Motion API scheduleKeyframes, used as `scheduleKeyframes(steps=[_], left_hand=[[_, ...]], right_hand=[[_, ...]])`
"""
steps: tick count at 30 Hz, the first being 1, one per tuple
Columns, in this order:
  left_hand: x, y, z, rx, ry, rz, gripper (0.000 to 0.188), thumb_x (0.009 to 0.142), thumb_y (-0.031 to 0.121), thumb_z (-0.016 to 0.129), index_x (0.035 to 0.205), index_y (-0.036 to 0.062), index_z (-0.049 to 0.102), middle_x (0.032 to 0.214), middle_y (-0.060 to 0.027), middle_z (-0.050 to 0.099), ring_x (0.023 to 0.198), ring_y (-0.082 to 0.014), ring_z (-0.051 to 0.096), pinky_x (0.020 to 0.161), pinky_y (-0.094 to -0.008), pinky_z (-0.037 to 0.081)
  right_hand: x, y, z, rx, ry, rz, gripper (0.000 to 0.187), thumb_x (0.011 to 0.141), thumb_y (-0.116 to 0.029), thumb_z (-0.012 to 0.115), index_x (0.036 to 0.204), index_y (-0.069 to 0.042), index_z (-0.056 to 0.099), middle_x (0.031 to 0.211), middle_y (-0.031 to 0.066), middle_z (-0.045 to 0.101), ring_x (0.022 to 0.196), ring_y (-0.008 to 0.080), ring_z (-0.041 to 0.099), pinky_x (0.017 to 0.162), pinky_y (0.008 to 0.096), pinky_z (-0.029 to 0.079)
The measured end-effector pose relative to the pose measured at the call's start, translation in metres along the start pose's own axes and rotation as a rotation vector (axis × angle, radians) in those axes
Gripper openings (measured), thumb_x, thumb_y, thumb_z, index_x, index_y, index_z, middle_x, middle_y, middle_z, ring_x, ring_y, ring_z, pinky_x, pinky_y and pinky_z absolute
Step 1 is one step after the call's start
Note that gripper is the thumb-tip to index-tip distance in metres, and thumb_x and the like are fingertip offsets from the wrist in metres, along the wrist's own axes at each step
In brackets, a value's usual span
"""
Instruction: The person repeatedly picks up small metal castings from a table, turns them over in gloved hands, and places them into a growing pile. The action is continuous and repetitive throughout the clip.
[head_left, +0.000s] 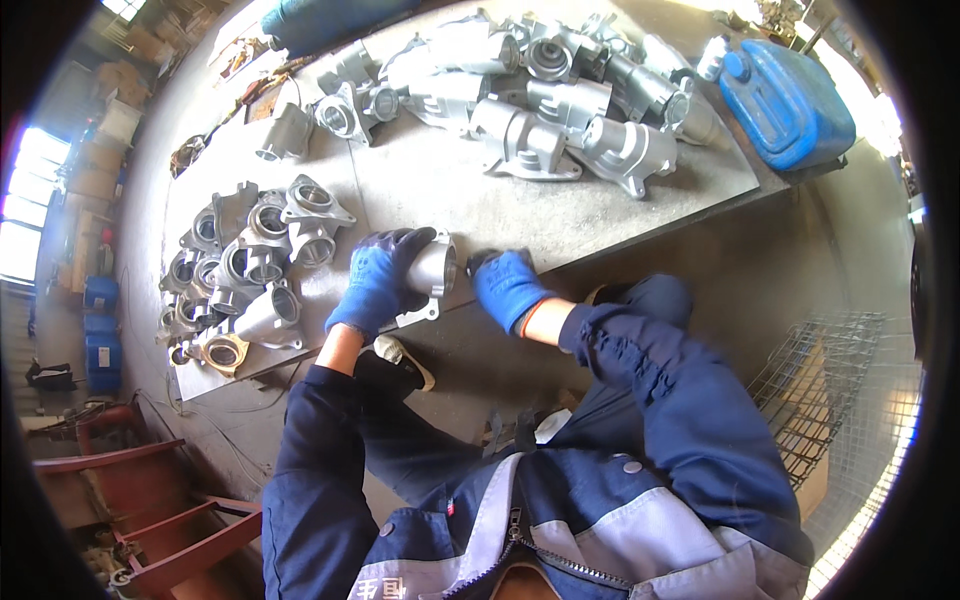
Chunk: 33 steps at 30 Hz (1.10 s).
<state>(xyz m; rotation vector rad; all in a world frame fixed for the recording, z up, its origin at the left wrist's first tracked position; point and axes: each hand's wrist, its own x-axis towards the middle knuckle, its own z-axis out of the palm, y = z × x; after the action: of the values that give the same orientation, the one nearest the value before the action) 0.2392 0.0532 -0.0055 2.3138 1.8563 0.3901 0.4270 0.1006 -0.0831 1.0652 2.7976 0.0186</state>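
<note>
My left hand (375, 275), in a blue glove with dark fingertips, is wrapped round a grey cast-metal housing (435, 268) at the table's near edge. The housing lies on its side, its round end facing right and a flanged lug pointing down toward me. Just right of that end is my right hand (507, 283), gloved the same way. Its fingers are curled together, and whatever they may hold is hidden. To the left of my left hand stand several smaller metal castings with round openings (240, 262), bunched close together.
A heap of larger grey housings (525, 140) covers the far side of the metal-topped table (420, 185). A blue jerrycan (790, 105) stands at its right end. Wire mesh baskets (815, 390) are on the right, and a red metal frame (185, 540) is at lower left.
</note>
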Motion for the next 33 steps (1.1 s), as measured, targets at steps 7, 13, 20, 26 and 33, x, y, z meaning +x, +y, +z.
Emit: scheduleKeyframes(steps=[7,13,20,26,33], left_hand=[[-0.001,-0.008,0.007,0.031,0.017,-0.083,0.084,0.045,0.023,0.088,0.122,0.0120,0.057,0.112,-0.0143,0.065,0.102,-0.0352,0.063,0.089,-0.0418,0.051],[0.004,-0.014,0.013,0.037,0.054,-0.047,0.078,0.048,0.025,0.086,0.120,0.0136,0.058,0.109,-0.0111,0.066,0.100,-0.0325,0.063,0.086,-0.0416,0.051],[0.003,-0.010,0.011,0.039,0.047,-0.024,0.080,0.050,0.024,0.087,0.123,0.0142,0.056,0.107,-0.0131,0.065,0.098,-0.0341,0.063,0.084,-0.0422,0.051],[0.001,-0.011,0.013,0.065,-0.033,-0.081,0.079,0.053,0.027,0.086,0.125,0.0149,0.056,0.107,-0.0128,0.063,0.100,-0.0331,0.062,0.086,-0.0412,0.049],[0.008,-0.015,0.006,0.024,-0.095,-0.142,0.077,0.054,0.027,0.083,0.125,0.0149,0.056,0.110,-0.0120,0.063,0.102,-0.0325,0.061,0.088,-0.0399,0.049]], right_hand=[[-0.027,0.003,-0.028,0.670,-0.039,0.022,0.023,0.090,-0.024,0.053,0.101,-0.007,0.064,0.090,0.0200,0.069,0.086,0.0364,0.067,0.075,0.0468,0.051],[0.003,0.037,-0.067,0.347,0.259,-0.017,0.025,0.095,-0.022,0.047,0.098,-0.007,0.067,0.087,0.0170,0.070,0.081,0.0324,0.069,0.072,0.0435,0.050],[0.028,0.045,-0.072,0.071,0.097,-0.133,0.022,0.090,-0.016,0.049,0.099,-0.009,0.068,0.090,0.0140,0.072,0.083,0.0288,0.071,0.073,0.0428,0.053],[0.011,0.038,-0.087,0.339,-0.129,-0.060,0.025,0.087,-0.018,0.051,0.097,-0.005,0.070,0.092,0.0204,0.069,0.086,0.0363,0.068,0.079,0.0453,0.054],[-0.012,0.015,-0.064,0.437,-0.030,-0.016,0.024,0.090,-0.020,0.049,0.098,-0.008,0.068,0.088,0.0187,0.069,0.084,0.0359,0.068,0.076,0.0462,0.054]])
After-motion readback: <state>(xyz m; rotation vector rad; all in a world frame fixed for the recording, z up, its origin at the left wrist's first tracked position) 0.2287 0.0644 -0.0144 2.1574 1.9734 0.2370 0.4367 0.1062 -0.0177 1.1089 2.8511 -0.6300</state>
